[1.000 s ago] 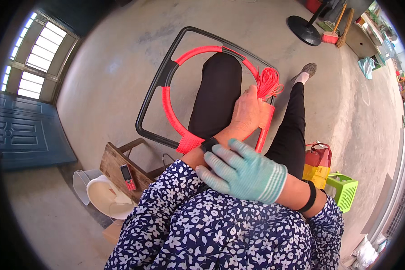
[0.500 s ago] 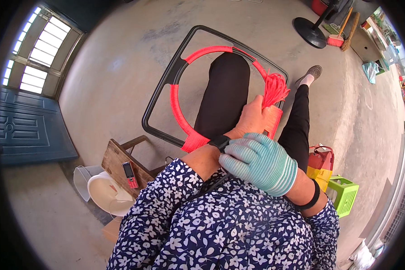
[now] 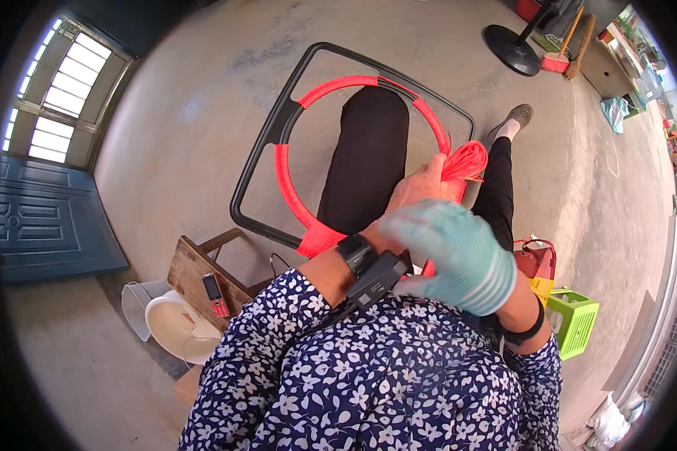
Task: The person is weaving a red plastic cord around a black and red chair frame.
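My bare left hand (image 3: 421, 186) is closed on the red-wrapped right side of a black frame (image 3: 240, 174), beside a gathered bundle of red cord (image 3: 466, 161). The frame has rounded corners and an inner ring (image 3: 284, 177) wound mostly with red cord, and it lies over my leg. My right hand (image 3: 459, 252), in a teal striped glove, is blurred by motion over my left wrist. Its thumb stands apart from the fingers, with nothing visible between them. Next to the thumb are a black wristband (image 3: 356, 254) and a small black device (image 3: 378, 279).
On the left, a wooden stool (image 3: 190, 274) carries a red phone (image 3: 215, 295), beside white buckets (image 3: 174, 325). A red and yellow bag (image 3: 537, 267) and a green plastic basket (image 3: 574, 323) stand at right. Farther off are a round black base (image 3: 511, 49) and a broom (image 3: 555, 63).
My right hand has lifted off my left wrist and shifted right, exposing the black device. My left hand keeps hold of the frame, and the red bundle has swung rightward.
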`<state>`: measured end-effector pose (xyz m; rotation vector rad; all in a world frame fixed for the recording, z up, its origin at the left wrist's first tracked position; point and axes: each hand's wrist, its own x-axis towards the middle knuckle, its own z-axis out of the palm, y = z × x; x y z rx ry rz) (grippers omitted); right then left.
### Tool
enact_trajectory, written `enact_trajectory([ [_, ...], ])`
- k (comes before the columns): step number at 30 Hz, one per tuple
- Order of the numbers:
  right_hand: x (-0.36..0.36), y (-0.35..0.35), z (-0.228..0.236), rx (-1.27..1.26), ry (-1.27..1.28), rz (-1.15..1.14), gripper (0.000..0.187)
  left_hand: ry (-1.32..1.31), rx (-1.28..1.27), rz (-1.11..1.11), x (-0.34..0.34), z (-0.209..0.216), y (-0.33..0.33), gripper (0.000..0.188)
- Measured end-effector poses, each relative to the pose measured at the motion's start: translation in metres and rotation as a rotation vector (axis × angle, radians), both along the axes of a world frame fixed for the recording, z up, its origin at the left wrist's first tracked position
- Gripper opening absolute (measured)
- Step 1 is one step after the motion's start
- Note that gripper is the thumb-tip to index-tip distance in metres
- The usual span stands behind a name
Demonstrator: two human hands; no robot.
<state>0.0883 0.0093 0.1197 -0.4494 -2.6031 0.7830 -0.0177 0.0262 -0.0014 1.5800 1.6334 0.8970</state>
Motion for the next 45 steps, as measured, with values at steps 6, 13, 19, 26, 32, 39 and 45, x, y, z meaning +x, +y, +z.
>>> enact_trajectory([
  [6,0.067,0.006,-0.054,-0.321,0.148,-0.546,0.038,-0.207,0.094,-0.018,-0.005,-0.003,-0.003,0.041],
  [13,0.105,0.030,-0.101,-1.068,0.613,-0.835,0.014,-0.561,-0.108,-0.029,-0.014,-0.006,0.004,0.029],
  [19,0.082,0.020,-0.106,-1.160,0.299,-0.721,0.015,-0.676,-0.164,-0.018,-0.014,-0.018,0.005,0.026],
  [26,0.089,0.041,-0.123,-1.174,0.443,-0.884,0.014,-0.572,-0.075,-0.015,-0.013,-0.028,0.008,0.026],
  [32,0.085,0.050,-0.132,-1.025,0.490,-0.980,0.019,-0.407,-0.167,0.085,-0.005,-0.026,0.013,0.023],
  [39,0.078,0.067,-0.143,-0.990,0.497,-0.842,0.016,-0.536,-0.197,0.159,-0.009,-0.039,0.004,0.021],
  [45,0.082,0.084,-0.155,-1.144,0.429,-0.754,0.023,-0.505,-0.215,0.178,-0.004,-0.033,0.005,0.020],
])
